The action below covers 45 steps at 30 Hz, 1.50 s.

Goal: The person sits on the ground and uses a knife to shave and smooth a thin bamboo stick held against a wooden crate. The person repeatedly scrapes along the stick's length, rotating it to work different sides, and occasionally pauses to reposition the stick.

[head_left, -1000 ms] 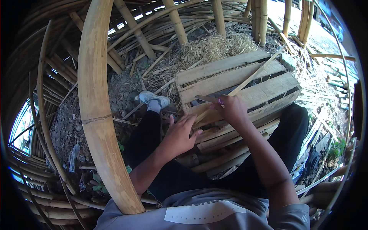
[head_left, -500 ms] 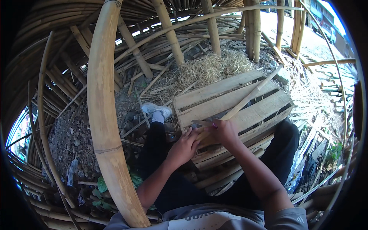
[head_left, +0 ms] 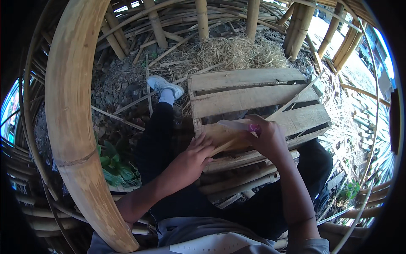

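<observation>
A person's left hand (head_left: 195, 155) pinches the near end of a bamboo strip (head_left: 292, 101), apparently to steady it as it slants over a slatted wooden crate (head_left: 237, 100), while the right hand (head_left: 269, 139) grips a knife (head_left: 232, 124) close beside it.

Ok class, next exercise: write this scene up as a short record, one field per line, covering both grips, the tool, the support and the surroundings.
Left grip: at the near end of a pale strip
Right grip: closed around a knife
Blade: points left; contact with the strip unclear
Support: slatted wooden platform beneath the strip
Foot: white shoe, left of the platform
Left foreground: thick bamboo pole
Beyond the platform: dry straw
</observation>
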Motion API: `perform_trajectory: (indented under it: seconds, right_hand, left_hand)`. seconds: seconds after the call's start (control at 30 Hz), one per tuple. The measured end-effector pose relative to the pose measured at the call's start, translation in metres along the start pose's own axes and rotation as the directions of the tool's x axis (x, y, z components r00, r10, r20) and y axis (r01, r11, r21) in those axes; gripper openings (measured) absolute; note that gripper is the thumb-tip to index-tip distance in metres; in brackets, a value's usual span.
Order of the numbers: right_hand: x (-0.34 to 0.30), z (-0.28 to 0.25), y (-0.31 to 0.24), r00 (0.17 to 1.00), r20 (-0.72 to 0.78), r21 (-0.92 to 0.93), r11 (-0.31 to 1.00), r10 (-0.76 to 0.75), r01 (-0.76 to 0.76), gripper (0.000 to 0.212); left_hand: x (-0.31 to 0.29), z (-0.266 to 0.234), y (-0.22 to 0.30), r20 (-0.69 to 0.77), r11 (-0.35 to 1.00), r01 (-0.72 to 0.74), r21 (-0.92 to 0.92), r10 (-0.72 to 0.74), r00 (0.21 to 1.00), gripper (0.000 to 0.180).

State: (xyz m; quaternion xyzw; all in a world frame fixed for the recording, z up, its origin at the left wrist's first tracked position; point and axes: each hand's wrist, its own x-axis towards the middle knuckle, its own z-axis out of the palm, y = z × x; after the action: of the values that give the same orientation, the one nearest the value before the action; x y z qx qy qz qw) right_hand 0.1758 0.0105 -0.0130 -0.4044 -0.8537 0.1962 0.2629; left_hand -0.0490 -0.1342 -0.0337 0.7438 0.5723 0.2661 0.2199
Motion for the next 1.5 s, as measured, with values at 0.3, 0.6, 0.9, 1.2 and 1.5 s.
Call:
perform_trajectory:
  seconds: [0.3, 0.6, 0.9, 1.2, 1.5]
  right_hand:
    - [-0.011, -0.001, 0.012, 0.981, 0.091, -0.08, 0.98, -0.172, 0.18, 0.02]
    - [-0.027, -0.011, 0.02, 0.983, -0.11, 0.045, 0.987, -0.15, 0.156, 0.017]
    - [-0.043, 0.003, 0.036, 0.982, -0.141, 0.122, 0.987, 0.125, -0.108, 0.034]
    - [-0.041, 0.012, 0.013, 0.969, -0.135, 0.098, 0.976, 0.209, -0.197, 0.041]
    - [-0.031, 0.007, 0.017, 0.966, -0.092, 0.048, 0.97, 0.243, -0.24, 0.041]
  left_hand:
    - [-0.015, -0.018, 0.024, 0.024, 0.951, 0.048, 0.305, -0.058, 0.998, 0.028]
    - [-0.02, -0.009, 0.016, 0.238, 0.936, 0.337, -0.106, -0.305, 0.922, 0.033]
    - [-0.021, -0.004, 0.031, 0.106, 0.939, 0.341, 0.043, -0.343, 0.933, 0.039]
    - [-0.024, 0.011, 0.024, 0.006, 0.96, 0.257, 0.107, -0.26, 0.966, 0.035]
    - [-0.023, 0.016, 0.02, 0.015, 0.967, 0.232, 0.109, -0.235, 0.972, 0.035]
